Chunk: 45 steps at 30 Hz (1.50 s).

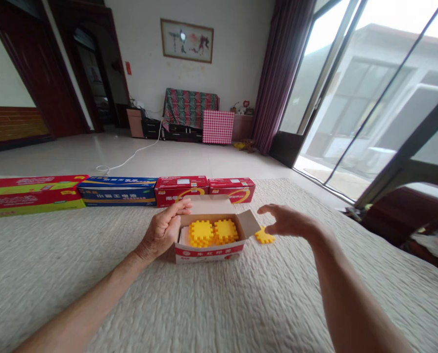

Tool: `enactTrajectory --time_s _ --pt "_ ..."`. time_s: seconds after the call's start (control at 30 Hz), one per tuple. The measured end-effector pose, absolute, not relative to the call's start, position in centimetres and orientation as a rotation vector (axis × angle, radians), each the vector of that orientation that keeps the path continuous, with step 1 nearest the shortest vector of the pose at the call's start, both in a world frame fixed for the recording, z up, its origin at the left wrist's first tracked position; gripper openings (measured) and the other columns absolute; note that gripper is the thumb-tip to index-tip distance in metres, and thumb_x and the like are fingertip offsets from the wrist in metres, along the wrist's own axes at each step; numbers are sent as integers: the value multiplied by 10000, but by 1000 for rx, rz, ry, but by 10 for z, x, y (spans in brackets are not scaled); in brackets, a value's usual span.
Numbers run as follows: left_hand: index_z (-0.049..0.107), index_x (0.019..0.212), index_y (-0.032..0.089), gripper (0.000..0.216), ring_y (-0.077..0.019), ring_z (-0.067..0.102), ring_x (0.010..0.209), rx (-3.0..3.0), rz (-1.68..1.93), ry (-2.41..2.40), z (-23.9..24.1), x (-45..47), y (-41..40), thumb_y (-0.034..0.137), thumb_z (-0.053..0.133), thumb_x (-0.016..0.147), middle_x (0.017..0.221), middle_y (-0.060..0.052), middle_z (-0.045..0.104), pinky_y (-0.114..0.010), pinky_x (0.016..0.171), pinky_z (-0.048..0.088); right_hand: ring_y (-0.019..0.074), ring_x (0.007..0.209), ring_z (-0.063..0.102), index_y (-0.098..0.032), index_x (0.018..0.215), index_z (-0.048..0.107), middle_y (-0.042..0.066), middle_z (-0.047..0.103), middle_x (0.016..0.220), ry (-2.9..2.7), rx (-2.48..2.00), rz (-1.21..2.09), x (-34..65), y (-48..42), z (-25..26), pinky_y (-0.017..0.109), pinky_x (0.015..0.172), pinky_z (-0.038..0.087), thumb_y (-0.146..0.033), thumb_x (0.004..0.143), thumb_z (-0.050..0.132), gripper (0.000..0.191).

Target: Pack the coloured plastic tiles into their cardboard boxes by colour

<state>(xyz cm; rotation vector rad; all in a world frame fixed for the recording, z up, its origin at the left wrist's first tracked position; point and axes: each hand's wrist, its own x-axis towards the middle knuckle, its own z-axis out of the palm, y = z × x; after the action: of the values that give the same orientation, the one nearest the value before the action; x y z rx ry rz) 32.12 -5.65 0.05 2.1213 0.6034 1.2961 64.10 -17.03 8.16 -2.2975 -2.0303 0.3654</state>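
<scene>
A small open cardboard box (208, 252) with a red-and-white front lies on the pale quilted surface (204, 304). Two stacks of yellow toothed plastic pieces (213, 232) sit inside it. My left hand (163, 230) rests against the box's left end, fingers loosely curved and apart, holding nothing. My right hand (287, 220) hovers just right of the box's open flap, fingers spread. Directly below its fingertips lies one loose yellow piece (265, 237) on the quilt; the hand is not touching it.
A row of long boxes lines the far edge of the quilt: a red-and-green one (31, 195), a blue one (117, 191), and two red ones (182, 189) (232, 189). Beyond lies a tiled floor with a white cable (130, 158). Glass sliding doors (369, 98) stand at right.
</scene>
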Motion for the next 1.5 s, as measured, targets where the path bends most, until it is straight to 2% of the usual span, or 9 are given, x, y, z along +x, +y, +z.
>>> enactTrajectory --time_s 0.13,0.3,0.53,0.67,0.8,0.93,1.07,1.33,1.5 --pt "536 1281 198 446 -166 654 1030 2125 1297 600 1 321 -56 115 401 865 1193 -77 653 -337 943 505 282 1126 575 -226 1241 565 102 552 1299 -2046 -2439 594 649 -163 54 405 961 452 -248 589 724 672" --pt "542 1281 212 458 -169 657 1026 2115 1298 591 -1 321 -55 113 414 853 1189 -67 659 -342 945 506 248 1029 612 -241 1133 633 74 557 1215 -2069 -2418 525 643 -163 44 347 865 496 -250 557 724 583" --pt "548 1285 209 478 -168 666 1004 2087 1321 568 -1 322 -54 106 416 837 1175 -69 668 -347 938 515 260 900 637 -172 1036 668 113 678 991 -1925 -2391 189 660 -167 59 368 799 497 -339 699 645 377" --pt "557 1265 203 450 -160 673 980 2067 1346 553 0 323 -55 111 392 856 1158 -70 674 -339 918 524 260 937 632 -177 1194 580 128 647 1116 -1775 -2086 -78 644 -171 81 397 832 499 -397 733 621 512" --pt "561 1249 193 425 -162 679 967 2009 1362 558 0 324 -56 118 385 870 1136 -75 678 -329 904 531 248 1029 603 -247 1230 549 78 619 1205 -1925 -1725 -62 575 -173 95 387 889 482 -369 754 616 496" --pt "581 1220 201 412 -177 648 1051 2012 1422 615 -1 325 -56 112 421 850 1151 -69 675 -348 964 502 246 949 614 -225 1181 578 96 635 1134 -2143 -1711 40 512 -163 87 397 861 486 -337 723 652 478" --pt "584 1225 212 436 -185 608 1126 2030 1469 649 -3 325 -56 101 438 830 1186 -64 659 -351 1012 470 281 1039 580 -224 1178 578 115 608 1185 -2212 -1701 33 501 -152 75 449 941 450 -321 712 673 485" --pt "609 1186 206 424 -206 615 1099 1997 1458 771 5 320 -55 144 504 779 1192 -69 663 -370 1008 460 270 1103 567 -237 1205 546 115 563 1257 -1639 -1627 -215 542 -170 88 419 947 455 -395 844 532 394" --pt "582 1214 149 461 -231 655 1017 1484 1383 807 3 317 -48 306 581 780 1157 -123 674 -399 946 493 289 1253 487 -215 1372 378 147 463 1415 -1202 -1611 243 560 -187 44 428 971 454 -527 874 435 590"
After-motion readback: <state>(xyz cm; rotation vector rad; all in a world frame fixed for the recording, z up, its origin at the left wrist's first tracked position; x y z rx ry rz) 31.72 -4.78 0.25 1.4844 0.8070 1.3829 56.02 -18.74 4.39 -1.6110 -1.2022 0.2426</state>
